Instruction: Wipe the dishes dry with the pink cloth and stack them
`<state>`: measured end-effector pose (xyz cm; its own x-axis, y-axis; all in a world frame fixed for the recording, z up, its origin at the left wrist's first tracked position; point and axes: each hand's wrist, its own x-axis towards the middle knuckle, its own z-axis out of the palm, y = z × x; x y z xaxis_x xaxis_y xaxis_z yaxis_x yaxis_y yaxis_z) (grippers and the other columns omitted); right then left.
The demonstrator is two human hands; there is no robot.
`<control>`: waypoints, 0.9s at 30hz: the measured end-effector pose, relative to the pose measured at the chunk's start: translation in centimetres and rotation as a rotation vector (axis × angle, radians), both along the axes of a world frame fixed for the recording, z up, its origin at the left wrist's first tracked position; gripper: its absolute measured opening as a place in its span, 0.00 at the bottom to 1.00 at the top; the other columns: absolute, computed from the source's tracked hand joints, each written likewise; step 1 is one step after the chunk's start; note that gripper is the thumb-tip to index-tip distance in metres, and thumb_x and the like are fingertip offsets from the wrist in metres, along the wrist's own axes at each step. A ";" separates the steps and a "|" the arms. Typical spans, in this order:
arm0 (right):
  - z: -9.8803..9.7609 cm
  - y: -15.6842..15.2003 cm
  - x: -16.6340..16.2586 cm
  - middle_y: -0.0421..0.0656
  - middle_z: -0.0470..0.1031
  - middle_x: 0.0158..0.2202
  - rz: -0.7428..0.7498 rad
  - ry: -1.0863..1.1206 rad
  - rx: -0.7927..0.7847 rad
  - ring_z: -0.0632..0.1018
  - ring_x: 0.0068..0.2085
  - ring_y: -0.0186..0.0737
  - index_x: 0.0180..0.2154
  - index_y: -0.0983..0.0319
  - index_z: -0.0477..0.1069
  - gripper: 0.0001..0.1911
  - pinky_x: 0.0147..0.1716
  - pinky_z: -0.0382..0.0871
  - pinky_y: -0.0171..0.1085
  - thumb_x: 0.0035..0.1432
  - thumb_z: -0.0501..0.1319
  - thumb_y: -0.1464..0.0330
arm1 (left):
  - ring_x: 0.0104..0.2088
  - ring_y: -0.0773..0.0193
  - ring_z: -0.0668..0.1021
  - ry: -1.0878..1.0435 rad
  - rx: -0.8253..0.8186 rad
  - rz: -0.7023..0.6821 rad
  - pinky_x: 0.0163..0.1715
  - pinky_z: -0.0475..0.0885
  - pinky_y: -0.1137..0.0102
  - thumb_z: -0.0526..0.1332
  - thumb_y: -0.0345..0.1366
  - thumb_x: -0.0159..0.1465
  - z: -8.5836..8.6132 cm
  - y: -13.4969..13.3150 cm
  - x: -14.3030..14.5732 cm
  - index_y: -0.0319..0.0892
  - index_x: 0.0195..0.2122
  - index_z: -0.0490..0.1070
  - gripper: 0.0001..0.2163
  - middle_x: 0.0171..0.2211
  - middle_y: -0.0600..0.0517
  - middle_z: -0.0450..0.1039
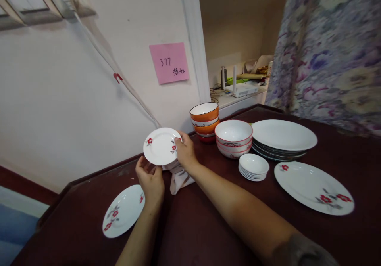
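A small white plate with red flowers (160, 146) is held up above the dark table (196, 226) by both hands. My left hand (151, 180) grips its lower left rim from below. My right hand (185, 152) pinches its right rim, and a white cloth (179, 177) hangs beneath that hand; it seems to be held there too. A second small flowered plate (123, 210) lies flat on the table to the left of my left arm.
Stacked orange bowls (205, 120) and white red-rimmed bowls (233, 137) stand at the back. To the right sit small white dishes (253, 167), a stack of oval plates (282, 137) and a large flowered oval plate (314, 187). A floral curtain (330, 48) hangs at right.
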<state>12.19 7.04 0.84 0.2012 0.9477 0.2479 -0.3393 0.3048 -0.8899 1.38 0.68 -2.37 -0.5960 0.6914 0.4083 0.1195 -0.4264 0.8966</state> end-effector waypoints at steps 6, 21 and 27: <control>5.2 -2.9 1.8 0.44 0.76 0.45 -0.060 -0.116 0.194 0.76 0.45 0.37 0.52 0.60 0.66 0.17 0.47 0.70 0.37 0.62 0.52 0.66 | 0.39 0.52 0.77 0.459 -0.352 -0.338 0.43 0.69 0.64 0.69 0.34 0.47 -1.4 0.2 0.4 0.46 0.39 0.76 0.15 0.33 0.49 0.78; 8.8 -12.3 22.6 0.40 0.75 0.38 -0.196 -0.311 0.139 0.76 0.34 0.35 0.46 0.58 0.73 0.15 0.29 0.74 0.33 0.56 0.60 0.64 | 0.37 0.53 0.78 0.870 -0.377 -0.313 0.37 0.69 0.67 0.62 0.49 0.53 -2.3 2.0 -1.1 0.50 0.40 0.78 0.16 0.39 0.49 0.79; 2.0 -17.3 34.0 0.46 0.76 0.46 -0.461 -0.420 -0.164 0.77 0.34 0.36 0.50 0.60 0.71 0.23 0.31 0.72 0.34 0.52 0.62 0.64 | 0.35 0.55 0.78 0.914 -0.423 -0.300 0.34 0.69 0.68 0.61 0.52 0.53 -2.8 2.6 -1.3 0.52 0.41 0.76 0.18 0.41 0.51 0.79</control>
<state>46.23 -10.26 2.81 0.5141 0.8193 0.2539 0.1820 0.1850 -0.9657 0.07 3.31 -5.13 0.0364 0.9509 0.3074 0.7669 -0.2238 0.6014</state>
